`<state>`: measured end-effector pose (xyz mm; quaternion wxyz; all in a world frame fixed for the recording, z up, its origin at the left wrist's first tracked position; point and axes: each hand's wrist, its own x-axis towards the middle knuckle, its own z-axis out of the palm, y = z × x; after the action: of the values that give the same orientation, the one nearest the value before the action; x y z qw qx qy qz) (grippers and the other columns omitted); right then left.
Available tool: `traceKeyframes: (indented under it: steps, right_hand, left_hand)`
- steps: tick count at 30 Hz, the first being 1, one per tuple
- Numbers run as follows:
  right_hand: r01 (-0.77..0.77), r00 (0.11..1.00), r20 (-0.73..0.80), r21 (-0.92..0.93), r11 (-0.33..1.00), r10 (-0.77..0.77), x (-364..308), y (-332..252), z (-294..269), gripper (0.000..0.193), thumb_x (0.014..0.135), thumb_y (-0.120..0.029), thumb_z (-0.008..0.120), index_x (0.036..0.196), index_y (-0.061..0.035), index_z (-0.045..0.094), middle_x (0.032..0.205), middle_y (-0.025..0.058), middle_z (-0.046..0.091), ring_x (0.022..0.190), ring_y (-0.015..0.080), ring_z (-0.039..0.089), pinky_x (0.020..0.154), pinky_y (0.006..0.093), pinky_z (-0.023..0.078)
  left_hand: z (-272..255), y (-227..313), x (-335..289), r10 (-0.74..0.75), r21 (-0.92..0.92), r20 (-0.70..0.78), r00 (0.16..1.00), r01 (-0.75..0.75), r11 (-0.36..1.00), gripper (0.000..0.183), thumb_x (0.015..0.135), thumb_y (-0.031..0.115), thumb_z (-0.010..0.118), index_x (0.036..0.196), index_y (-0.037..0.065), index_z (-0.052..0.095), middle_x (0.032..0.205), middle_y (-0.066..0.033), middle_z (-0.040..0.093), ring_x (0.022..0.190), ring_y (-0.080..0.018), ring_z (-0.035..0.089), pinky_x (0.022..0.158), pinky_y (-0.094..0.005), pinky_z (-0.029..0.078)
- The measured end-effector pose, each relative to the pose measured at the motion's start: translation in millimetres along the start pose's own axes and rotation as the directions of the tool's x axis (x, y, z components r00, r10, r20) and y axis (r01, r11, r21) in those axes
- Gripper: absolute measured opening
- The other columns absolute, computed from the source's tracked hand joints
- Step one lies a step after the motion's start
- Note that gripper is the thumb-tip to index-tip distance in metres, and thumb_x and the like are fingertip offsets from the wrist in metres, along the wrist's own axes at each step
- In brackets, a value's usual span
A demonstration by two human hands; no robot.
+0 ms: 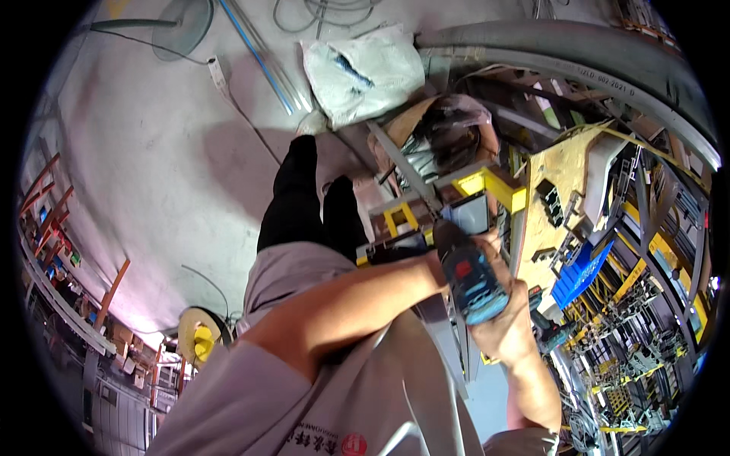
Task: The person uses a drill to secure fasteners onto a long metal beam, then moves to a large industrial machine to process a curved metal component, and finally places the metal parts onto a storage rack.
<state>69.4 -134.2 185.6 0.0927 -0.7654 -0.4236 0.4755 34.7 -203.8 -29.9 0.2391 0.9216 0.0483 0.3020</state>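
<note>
A blue and black cordless drill (473,283) is in my right hand (506,323), whose fingers wrap round its handle. Its dark chuck points away from me, toward the near end of a grey metal bar (407,169). Whether the bit touches the bar I cannot make out. My left forearm crosses from the left, and my left hand (441,273) passes behind the drill body. The drill hides most of its fingers. Just past the chuck are a yellow bracket (494,188) and a small grey panel (469,214).
On the right, a plywood board (559,194) carries black metal parts, beside a blue bin (584,273). Another cordless drill (553,332) lies near racks of metal profiles. Beyond the bar are an open bag (445,140) and a white sack (388,72). A cable (247,121) crosses the floor.
</note>
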Motion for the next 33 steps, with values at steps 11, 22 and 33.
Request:
traceKeyframes:
  steps: [11, 22, 33]
  right_hand:
    - [-0.154, 0.973, -0.175, -0.010, 0.988, 0.150, -68, -28, -49, 0.073, 0.072, -0.006, 0.068, 0.141, 0.0047, 0.048, 0.109, 0.0153, 0.069, 0.097, 0.0204, 0.067, 0.090, 0.0330, 0.052]
    - [-0.238, 0.947, -0.200, 0.087, 0.968, 0.250, -64, 14, -47, 0.064, 0.075, 0.002, 0.065, 0.137, 0.0057, 0.051, 0.104, 0.0131, 0.068, 0.089, 0.0183, 0.063, 0.085, 0.0302, 0.051]
    - [-0.213, 0.956, -0.181, 0.111, 0.971, 0.231, -42, -4, -60, 0.033, 0.079, 0.002, 0.062, 0.112, 0.0034, 0.061, 0.091, 0.0102, 0.068, 0.079, 0.0194, 0.064, 0.076, 0.0326, 0.053]
  left_hand:
    - [-25, -3, 0, 0.012, -0.336, 0.193, 0.981, 0.055, 0.940, 0.031, 0.087, 0.024, 0.053, 0.105, 0.003, 0.067, 0.113, -0.0144, 0.065, 0.115, -0.0285, 0.060, 0.116, -0.0471, 0.036]
    - [-40, -5, 5, -0.013, -0.262, 0.320, 0.947, 0.101, 0.960, 0.039, 0.090, 0.024, 0.053, 0.125, 0.008, 0.061, 0.131, -0.0091, 0.061, 0.129, -0.0241, 0.054, 0.118, -0.0413, 0.034]
    - [-35, -5, 9, -0.019, -0.188, 0.180, 0.983, 0.054, 0.981, 0.033, 0.086, 0.021, 0.056, 0.105, 0.002, 0.075, 0.119, -0.0105, 0.068, 0.130, -0.0285, 0.050, 0.122, -0.0474, 0.021]
